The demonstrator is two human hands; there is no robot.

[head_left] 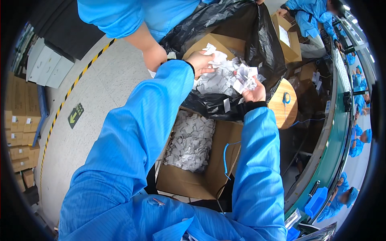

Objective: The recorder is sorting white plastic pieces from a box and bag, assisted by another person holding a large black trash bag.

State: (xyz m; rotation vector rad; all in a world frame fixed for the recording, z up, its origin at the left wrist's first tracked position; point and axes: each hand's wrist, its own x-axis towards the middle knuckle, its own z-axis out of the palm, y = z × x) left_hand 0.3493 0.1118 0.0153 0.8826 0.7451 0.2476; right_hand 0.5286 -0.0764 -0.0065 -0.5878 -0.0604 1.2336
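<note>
A heap of crumpled white paper scraps (219,82) lies in a black plastic bag (267,44), which lines a cardboard box beyond my arms. My left hand (200,63) curls around scraps at the heap's left side. At the right side, my right hand (255,94) is cupped under more scraps, its fingertips partly hidden by them. Nearer to me, a second cardboard box (175,178) stands with its top open and holds more white scraps (191,144). Another person's hand (154,57) is beside the bag, left of my left hand.
A round wooden stool (283,104) with a blue coiled cord (286,98) stands right of the bag. Farther right runs a green workbench edge (309,188) with a blue bin (316,202). Yellow-black tape (72,86) crosses the floor at left, near stacked cartons (22,124).
</note>
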